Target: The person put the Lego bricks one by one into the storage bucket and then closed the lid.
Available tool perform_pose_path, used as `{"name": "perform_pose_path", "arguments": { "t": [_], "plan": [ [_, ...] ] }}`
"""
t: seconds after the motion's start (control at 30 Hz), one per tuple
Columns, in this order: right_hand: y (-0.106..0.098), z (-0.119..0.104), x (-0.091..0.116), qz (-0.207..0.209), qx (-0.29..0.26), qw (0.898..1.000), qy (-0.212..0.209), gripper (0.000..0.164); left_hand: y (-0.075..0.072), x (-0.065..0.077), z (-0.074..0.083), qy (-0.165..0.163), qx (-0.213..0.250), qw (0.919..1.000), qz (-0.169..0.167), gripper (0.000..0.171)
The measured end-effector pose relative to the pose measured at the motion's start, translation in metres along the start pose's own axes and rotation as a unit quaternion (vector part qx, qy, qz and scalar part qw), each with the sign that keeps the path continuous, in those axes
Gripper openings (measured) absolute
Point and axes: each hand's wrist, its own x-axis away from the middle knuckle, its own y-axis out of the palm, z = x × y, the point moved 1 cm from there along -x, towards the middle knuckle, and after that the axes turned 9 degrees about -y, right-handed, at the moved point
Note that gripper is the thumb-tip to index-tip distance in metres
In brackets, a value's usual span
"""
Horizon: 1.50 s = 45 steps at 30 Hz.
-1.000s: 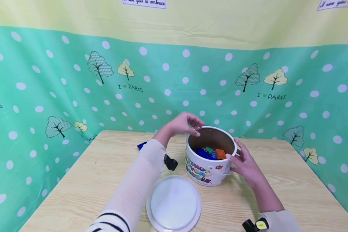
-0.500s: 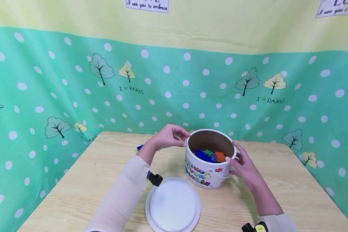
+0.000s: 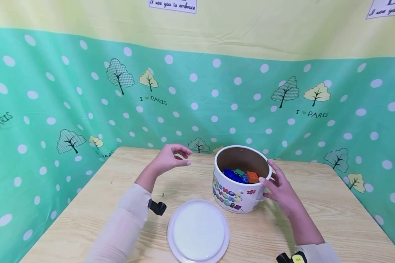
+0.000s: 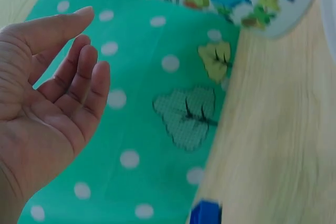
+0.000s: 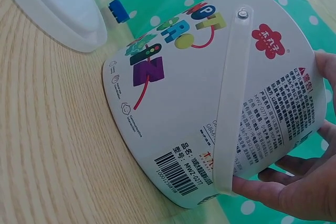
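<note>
A white toy bucket (image 3: pixel 235 197) with printed colourful letters stands upright on the table. Inside lie an orange block (image 3: pixel 252 177), a green block (image 3: pixel 240 172) and blue pieces (image 3: pixel 233 176). My right hand (image 3: pixel 281 188) holds the bucket's right side near the rim. In the right wrist view its fingers (image 5: pixel 299 166) lie on the wall by the white handle (image 5: pixel 231 108). Left of the bucket, my left hand (image 3: pixel 171 159) is in the air, loosely bent, with nothing in it; the left wrist view shows its bare palm (image 4: pixel 42 135).
A round white lid (image 3: pixel 198 232) lies on the wooden table (image 3: pixel 319 204) in front of the bucket. In the wrist views a blue block (image 5: pixel 118 11) sits on the table; the head view does not show it. A green dotted cloth (image 3: pixel 184 91) hangs behind.
My left hand has moved left, from over the bucket's rim to the air beside it. The right hand stays on the bucket. The blue block on the table has gone out of sight in the head view.
</note>
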Motion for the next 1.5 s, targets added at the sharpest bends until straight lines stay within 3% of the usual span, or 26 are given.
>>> {"name": "perform_pose_path", "arguments": {
  "t": [0.37, 0.63, 0.93, 1.3, 1.5],
  "plan": [
    [0.0, -0.001, 0.0, 0.0, 0.0, 1.0, -0.004, 0.085, -0.034, 0.007, -0.048, -0.055, 0.004, 0.9965, 0.063, 0.036],
    [0.0, 0.001, 0.0, 0.0, 0.001, 1.0, -0.009, 0.083, -0.047, 0.0, -0.088, -0.098, -0.024, 0.9904, 0.094, 0.043],
    [0.0, 0.002, 0.0, -0.002, -0.006, 1.0, -0.005, 0.083, -0.052, -0.007, -0.127, -0.155, -0.034, 0.9823, 0.1, 0.056],
    [-0.001, 0.004, 0.001, 0.003, -0.004, 1.0, -0.006, 0.081, -0.047, -0.015, -0.144, -0.127, -0.057, 0.985, 0.102, 0.049],
    [0.001, 0.005, 0.001, 0.005, 0.001, 1.0, -0.008, 0.08, -0.046, -0.012, -0.145, -0.145, -0.03, 0.984, 0.099, 0.05]
  ]
}}
